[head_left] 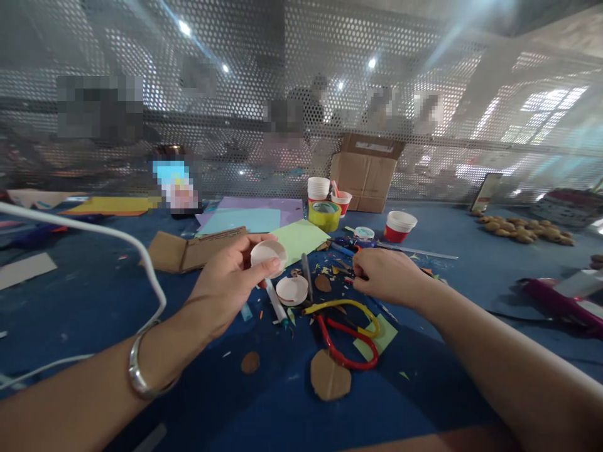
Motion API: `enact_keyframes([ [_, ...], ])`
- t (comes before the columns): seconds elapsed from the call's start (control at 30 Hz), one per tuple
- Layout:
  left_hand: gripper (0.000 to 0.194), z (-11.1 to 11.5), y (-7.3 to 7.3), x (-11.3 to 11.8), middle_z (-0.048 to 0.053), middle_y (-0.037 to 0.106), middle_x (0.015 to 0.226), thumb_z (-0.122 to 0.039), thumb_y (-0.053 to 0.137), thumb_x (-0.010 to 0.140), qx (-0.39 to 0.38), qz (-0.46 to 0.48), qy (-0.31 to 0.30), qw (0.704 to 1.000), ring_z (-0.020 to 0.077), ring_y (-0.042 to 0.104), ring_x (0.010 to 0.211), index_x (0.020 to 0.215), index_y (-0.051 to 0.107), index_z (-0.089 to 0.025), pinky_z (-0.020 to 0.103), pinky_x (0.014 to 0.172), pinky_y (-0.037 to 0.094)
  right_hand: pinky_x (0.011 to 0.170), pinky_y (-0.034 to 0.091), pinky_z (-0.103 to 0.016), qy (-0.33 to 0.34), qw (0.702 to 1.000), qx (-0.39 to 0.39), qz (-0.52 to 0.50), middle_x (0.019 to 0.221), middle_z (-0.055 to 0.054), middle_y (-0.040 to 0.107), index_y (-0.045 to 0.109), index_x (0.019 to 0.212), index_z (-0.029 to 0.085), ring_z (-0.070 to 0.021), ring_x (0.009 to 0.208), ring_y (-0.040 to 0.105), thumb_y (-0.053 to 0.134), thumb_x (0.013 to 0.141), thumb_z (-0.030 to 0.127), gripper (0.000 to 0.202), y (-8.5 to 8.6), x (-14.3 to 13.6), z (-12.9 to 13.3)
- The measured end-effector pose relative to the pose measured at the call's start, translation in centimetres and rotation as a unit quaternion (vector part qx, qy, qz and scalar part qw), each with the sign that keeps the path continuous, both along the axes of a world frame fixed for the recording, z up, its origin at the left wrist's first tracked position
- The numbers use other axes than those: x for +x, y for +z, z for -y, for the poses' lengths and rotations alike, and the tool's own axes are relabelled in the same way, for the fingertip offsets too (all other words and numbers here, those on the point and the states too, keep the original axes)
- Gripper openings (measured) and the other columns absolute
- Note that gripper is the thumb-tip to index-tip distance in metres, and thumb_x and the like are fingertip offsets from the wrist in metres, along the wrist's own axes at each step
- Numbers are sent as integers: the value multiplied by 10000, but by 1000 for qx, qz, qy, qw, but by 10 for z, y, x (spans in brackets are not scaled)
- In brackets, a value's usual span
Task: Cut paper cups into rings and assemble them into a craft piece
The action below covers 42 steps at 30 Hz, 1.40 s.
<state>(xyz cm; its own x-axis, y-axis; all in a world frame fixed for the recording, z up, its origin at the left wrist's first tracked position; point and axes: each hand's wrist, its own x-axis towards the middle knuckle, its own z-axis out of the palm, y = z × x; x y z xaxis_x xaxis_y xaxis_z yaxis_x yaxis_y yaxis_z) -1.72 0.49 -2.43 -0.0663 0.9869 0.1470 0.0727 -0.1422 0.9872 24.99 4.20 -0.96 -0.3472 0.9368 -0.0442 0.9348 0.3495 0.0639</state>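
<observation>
My left hand (235,276) pinches a white paper cup bottom (269,256), thumb across its face. Just below and to the right, a second shallow white paper piece (292,290) lies on the table beside a white marker (277,304) and a grey pen (306,276). Over the scraps on the right, my right hand (386,273) has its fingers curled together; whatever is between them is hidden. Closer to me are scissors with red and yellow handles (348,364), a rough cardboard disc (330,375) and a small brown disc (250,362).
Behind my hands are a wide tape roll (324,216), stacked paper cups (318,188), another cup stack (399,227) and coloured paper (245,221). A white cable (141,251) loops at left. A purple glue gun (560,301) lies right. Perforated metal mesh (226,125) borders the back.
</observation>
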Motion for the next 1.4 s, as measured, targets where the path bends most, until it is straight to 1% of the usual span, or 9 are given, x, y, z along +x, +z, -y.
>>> enact_keyframes([
  [0.2, 560, 1, -6, -5, 44, 799, 932, -410, 830, 812, -1, -62, 12, 998, 234, 700, 820, 1336, 733, -238, 304, 708, 531, 602, 296, -308, 1, 999, 16, -46, 825, -100, 734, 659, 727, 189, -260, 792, 680, 630, 831, 267, 133, -1, 0, -2],
  [0.4, 564, 1, -5, -3, 44, 778, 968, -380, 827, 811, -7, -27, -6, 1000, 255, 737, 837, 1348, 703, -259, 340, 705, 621, 641, 348, -280, 38, 988, 26, -150, 845, -43, 687, 573, 737, 200, -183, 778, 613, 619, 831, 258, 119, -1, -2, -6],
  [0.57, 463, 7, 6, 8, 40, 724, 981, -322, 877, 750, -44, 61, -12, 997, 209, 692, 865, 1150, 674, -208, 271, 618, 633, 597, 352, -252, 51, 969, 17, -240, 679, 36, 588, 518, 755, 215, -118, 604, 503, 578, 851, 228, 114, -1, -10, 3],
  [0.73, 302, 14, 15, 14, 14, 705, 860, -234, 851, 772, -124, 141, -39, 981, 185, 701, 770, 975, 630, -198, 264, 560, 643, 591, 359, -263, 73, 921, 22, -383, 628, 57, 523, 528, 779, 225, -117, 568, 469, 627, 798, 252, 103, -4, -19, 18],
  [0.8, 227, 15, 17, 15, 18, 705, 835, -209, 818, 795, -143, 150, -40, 978, 182, 697, 742, 908, 622, -190, 267, 537, 645, 607, 387, -262, 80, 911, 31, -402, 660, 57, 548, 573, 897, 221, -123, 583, 501, 631, 798, 237, 116, -5, -22, 24],
  [0.93, 148, 16, 20, 18, 23, 721, 843, -156, 763, 834, -162, 169, -20, 972, 181, 716, 744, 886, 629, -189, 256, 541, 649, 615, 426, -268, 79, 914, 34, -397, 710, 47, 609, 590, 1314, 203, -144, 597, 568, 649, 872, 280, 452, -8, -26, 30],
  [1.13, 120, 17, 21, 19, 28, 736, 863, -118, 691, 909, -175, 185, -7, 967, 173, 726, 756, 860, 607, -188, 253, 561, 655, 627, 482, -292, 125, 907, 57, -398, 771, -18, 713, 688, 1329, 184, -161, 614, 624, 643, 985, 438, 430, -12, -27, 34],
  [1.27, 124, 19, 22, 19, 27, 736, 864, -137, 659, 951, -178, 186, -7, 966, 161, 708, 740, 857, 602, -194, 251, 552, 652, 752, 552, -311, 164, 908, 44, -384, 939, -70, 798, 699, 1335, 168, -210, 818, 743, 601, 1018, 411, 412, -11, -28, 37],
  [1.4, 136, 21, 21, 19, 27, 739, 860, -143, 703, 917, -172, 190, -28, 966, 170, 705, 749, 854, 598, -202, 265, 561, 658, 893, 573, -336, 186, 908, 37, -373, 1204, -93, 801, 686, 1348, 184, -247, 1048, 767, 580, 1036, 384, 386, -12, -28, 37],
])
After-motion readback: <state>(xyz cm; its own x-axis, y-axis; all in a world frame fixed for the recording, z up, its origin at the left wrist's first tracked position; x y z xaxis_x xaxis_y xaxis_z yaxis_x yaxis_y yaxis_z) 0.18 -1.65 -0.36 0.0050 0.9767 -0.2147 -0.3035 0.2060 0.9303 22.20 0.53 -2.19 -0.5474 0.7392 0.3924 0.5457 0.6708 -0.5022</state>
